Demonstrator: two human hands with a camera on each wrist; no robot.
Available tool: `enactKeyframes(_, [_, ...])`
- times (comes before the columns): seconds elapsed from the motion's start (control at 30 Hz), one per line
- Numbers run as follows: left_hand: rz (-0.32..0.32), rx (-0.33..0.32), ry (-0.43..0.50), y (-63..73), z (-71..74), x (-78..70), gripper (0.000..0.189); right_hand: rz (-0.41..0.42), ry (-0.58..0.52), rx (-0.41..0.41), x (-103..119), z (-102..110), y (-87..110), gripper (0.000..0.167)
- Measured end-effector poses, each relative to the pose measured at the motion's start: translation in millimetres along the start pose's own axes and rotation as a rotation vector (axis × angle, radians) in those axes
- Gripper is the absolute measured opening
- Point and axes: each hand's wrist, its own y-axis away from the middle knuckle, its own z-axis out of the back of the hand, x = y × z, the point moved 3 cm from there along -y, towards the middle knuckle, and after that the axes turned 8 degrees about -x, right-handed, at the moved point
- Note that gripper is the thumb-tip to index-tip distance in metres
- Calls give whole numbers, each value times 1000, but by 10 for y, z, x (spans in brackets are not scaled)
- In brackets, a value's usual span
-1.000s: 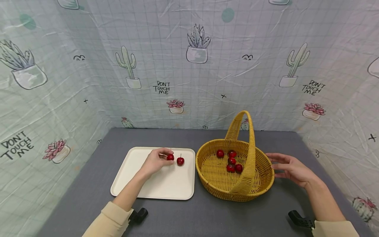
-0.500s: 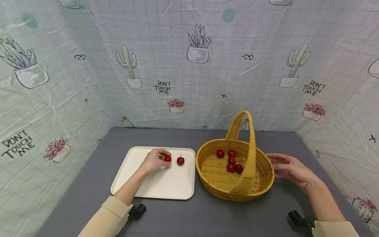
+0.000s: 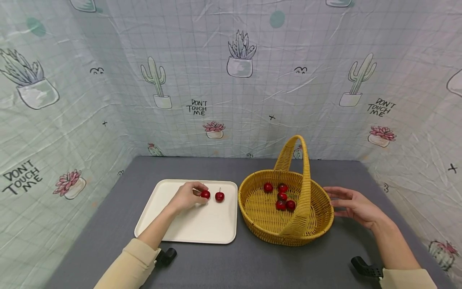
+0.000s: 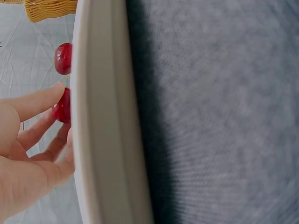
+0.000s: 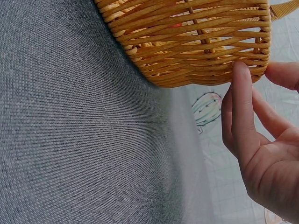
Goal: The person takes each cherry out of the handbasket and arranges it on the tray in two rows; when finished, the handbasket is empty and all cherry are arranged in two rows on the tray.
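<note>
On the cream tray [image 3: 198, 230], my left hand [image 3: 188, 196] pinches a dark red cherry [image 3: 205, 194] between thumb and fingers. In the left wrist view the fingertips lie against this cherry [image 4: 64, 106], low behind the tray's rim. A second cherry [image 3: 219, 196], stem up, stands just to its right. The yellow wicker basket [image 3: 252, 218] has several cherries [image 3: 282, 196] on its floor. Extended fingertips of my right hand [image 3: 357, 206] touch the basket's right rim; in the right wrist view one finger [image 5: 242, 93] rests against the woven outer wall.
The basket's tall arched handle [image 3: 306, 176] rises over its right part. Grey cloth [image 3: 202, 265] covers the table around tray and basket. A patterned curtain [image 3: 274, 88] encloses the back and sides.
My left hand and its cherry have shifted slightly left and down on the tray. The cherry's stem, upright earlier, no longer shows. The right hand and basket have stayed put.
</note>
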Motion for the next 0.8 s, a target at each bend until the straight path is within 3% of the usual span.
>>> enactKeyframes(0.37, [-4,2,-20,-30,60,42,32,3,-4,12,29,-8,6,42])
enactKeyframes(0.8, [-6,53,17,-10,136,55,41,8,-25,21,33,-10,6,43])
